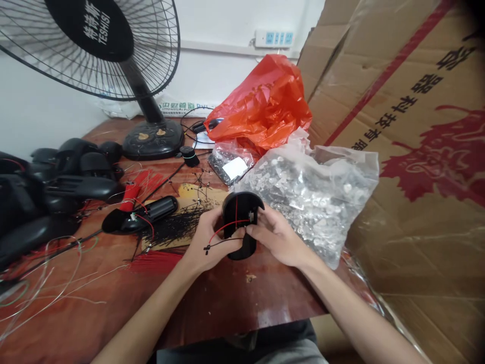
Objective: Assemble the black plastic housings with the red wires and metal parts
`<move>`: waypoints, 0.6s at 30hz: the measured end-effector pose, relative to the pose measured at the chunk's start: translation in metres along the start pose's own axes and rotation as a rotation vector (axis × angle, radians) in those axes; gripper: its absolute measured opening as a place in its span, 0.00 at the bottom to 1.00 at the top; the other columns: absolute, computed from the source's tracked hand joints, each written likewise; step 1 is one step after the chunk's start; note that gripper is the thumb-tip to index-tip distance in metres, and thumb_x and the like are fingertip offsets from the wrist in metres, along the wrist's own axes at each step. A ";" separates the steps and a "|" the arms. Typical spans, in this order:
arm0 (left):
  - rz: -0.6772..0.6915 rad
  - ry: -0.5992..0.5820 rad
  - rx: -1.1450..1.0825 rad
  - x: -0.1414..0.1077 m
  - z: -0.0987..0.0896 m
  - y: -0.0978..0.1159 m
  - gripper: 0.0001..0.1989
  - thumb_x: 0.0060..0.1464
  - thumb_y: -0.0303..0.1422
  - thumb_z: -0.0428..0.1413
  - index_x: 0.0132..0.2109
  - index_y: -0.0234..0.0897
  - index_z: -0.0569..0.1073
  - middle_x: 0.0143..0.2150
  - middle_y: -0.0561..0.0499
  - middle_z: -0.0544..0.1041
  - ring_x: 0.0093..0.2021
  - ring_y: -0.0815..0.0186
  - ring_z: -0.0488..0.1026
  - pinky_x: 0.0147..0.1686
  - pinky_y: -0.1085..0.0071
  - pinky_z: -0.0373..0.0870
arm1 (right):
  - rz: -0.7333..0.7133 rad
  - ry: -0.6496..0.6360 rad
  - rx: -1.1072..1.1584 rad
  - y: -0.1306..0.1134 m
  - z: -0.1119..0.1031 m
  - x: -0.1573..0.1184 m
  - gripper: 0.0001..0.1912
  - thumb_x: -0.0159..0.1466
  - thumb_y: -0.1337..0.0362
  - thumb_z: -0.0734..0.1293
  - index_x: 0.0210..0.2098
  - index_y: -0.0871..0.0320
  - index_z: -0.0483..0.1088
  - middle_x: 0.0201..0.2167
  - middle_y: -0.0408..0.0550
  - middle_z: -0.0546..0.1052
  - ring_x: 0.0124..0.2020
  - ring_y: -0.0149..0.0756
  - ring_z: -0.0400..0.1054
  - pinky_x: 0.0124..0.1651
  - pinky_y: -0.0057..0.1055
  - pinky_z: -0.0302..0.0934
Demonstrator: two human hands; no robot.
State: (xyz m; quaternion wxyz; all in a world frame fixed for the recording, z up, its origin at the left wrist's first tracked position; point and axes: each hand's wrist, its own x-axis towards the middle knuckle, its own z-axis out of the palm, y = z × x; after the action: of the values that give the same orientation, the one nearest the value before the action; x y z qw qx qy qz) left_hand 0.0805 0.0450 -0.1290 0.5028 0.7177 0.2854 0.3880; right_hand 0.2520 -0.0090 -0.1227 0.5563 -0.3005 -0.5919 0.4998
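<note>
You hold a black shell over the tabletop, near its front edge and just in front of the clear bag of small parts. Your left hand cups it from below and from the side, fingers curled shut around its lower rim, apparently to steady it with the open side facing you. Your right hand comes in from the other side, thumb and forefinger pinched together at the shell's right edge, where the red wire meets a small fitting; what lies between the fingertips is too small to tell. A black wire trails out across your left palm.

The shell thus sits between both hands, touching each, tilted towards you. Left of it on the tabletop lies another shell with wires, beyond that a pile of black parts. A fan stands at the far edge, a red bag beside it, a carton at the right.
</note>
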 end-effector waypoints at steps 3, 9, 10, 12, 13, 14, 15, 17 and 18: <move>0.170 0.018 0.160 -0.003 0.000 0.002 0.12 0.48 0.30 0.60 0.43 0.36 0.72 0.32 0.53 0.70 0.30 0.69 0.66 0.30 0.74 0.68 | 0.036 -0.051 0.039 -0.003 -0.001 -0.003 0.32 0.66 0.72 0.66 0.67 0.48 0.58 0.65 0.45 0.65 0.69 0.41 0.55 0.70 0.40 0.51; 0.510 0.051 0.307 -0.003 0.000 0.006 0.26 0.48 0.33 0.57 0.56 0.38 0.68 0.42 0.45 0.75 0.39 0.57 0.75 0.41 0.63 0.73 | 0.076 -0.044 0.007 -0.009 0.005 -0.007 0.34 0.64 0.70 0.70 0.67 0.45 0.60 0.68 0.45 0.62 0.68 0.43 0.56 0.72 0.43 0.47; 0.547 0.051 0.308 -0.003 -0.001 0.007 0.27 0.48 0.33 0.56 0.57 0.38 0.67 0.44 0.44 0.75 0.41 0.55 0.75 0.43 0.62 0.74 | 0.078 -0.031 0.001 -0.010 0.006 -0.008 0.33 0.64 0.69 0.70 0.66 0.45 0.61 0.68 0.44 0.62 0.68 0.43 0.56 0.72 0.43 0.48; 0.616 0.063 0.314 -0.002 -0.001 0.007 0.29 0.48 0.34 0.56 0.59 0.38 0.65 0.47 0.42 0.75 0.44 0.54 0.76 0.45 0.62 0.73 | 0.084 -0.008 -0.011 -0.011 0.008 -0.008 0.33 0.64 0.69 0.70 0.65 0.45 0.62 0.68 0.44 0.62 0.69 0.45 0.56 0.71 0.44 0.49; 0.637 0.069 0.321 -0.003 -0.002 0.007 0.30 0.48 0.34 0.56 0.60 0.37 0.64 0.48 0.42 0.75 0.46 0.54 0.76 0.46 0.62 0.73 | 0.088 0.004 -0.010 -0.011 0.009 -0.009 0.33 0.64 0.69 0.70 0.66 0.44 0.62 0.68 0.44 0.62 0.69 0.45 0.55 0.71 0.45 0.50; 0.646 0.079 0.326 -0.003 -0.002 0.007 0.31 0.47 0.34 0.56 0.60 0.36 0.63 0.50 0.41 0.75 0.47 0.53 0.76 0.47 0.62 0.73 | 0.094 0.012 -0.002 -0.012 0.010 -0.009 0.34 0.64 0.69 0.70 0.66 0.43 0.60 0.69 0.44 0.61 0.69 0.45 0.55 0.70 0.45 0.50; 0.641 0.091 0.331 -0.004 -0.002 0.006 0.32 0.47 0.34 0.56 0.61 0.35 0.63 0.51 0.41 0.75 0.48 0.53 0.76 0.49 0.61 0.73 | 0.096 0.018 0.013 -0.012 0.011 -0.009 0.36 0.64 0.70 0.70 0.67 0.42 0.59 0.69 0.43 0.60 0.69 0.45 0.54 0.70 0.45 0.51; 0.628 0.105 0.339 -0.005 -0.002 0.005 0.34 0.47 0.35 0.56 0.62 0.33 0.62 0.53 0.40 0.74 0.51 0.52 0.75 0.51 0.61 0.72 | 0.097 0.013 0.042 -0.013 0.013 -0.010 0.37 0.64 0.71 0.69 0.68 0.41 0.57 0.69 0.43 0.59 0.69 0.43 0.54 0.71 0.43 0.50; 0.628 0.111 0.339 -0.006 -0.002 0.005 0.34 0.47 0.35 0.56 0.62 0.33 0.62 0.54 0.39 0.74 0.52 0.52 0.75 0.52 0.61 0.72 | 0.094 0.008 0.052 -0.014 0.013 -0.010 0.37 0.64 0.72 0.69 0.68 0.41 0.57 0.69 0.43 0.59 0.69 0.42 0.54 0.71 0.42 0.49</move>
State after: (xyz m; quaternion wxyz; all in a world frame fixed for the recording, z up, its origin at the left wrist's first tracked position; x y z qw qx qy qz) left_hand 0.0759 0.0395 -0.1258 0.2164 0.8214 0.1381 0.5093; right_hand 0.2439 -0.0259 -0.1120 0.5421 -0.3157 -0.5618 0.5393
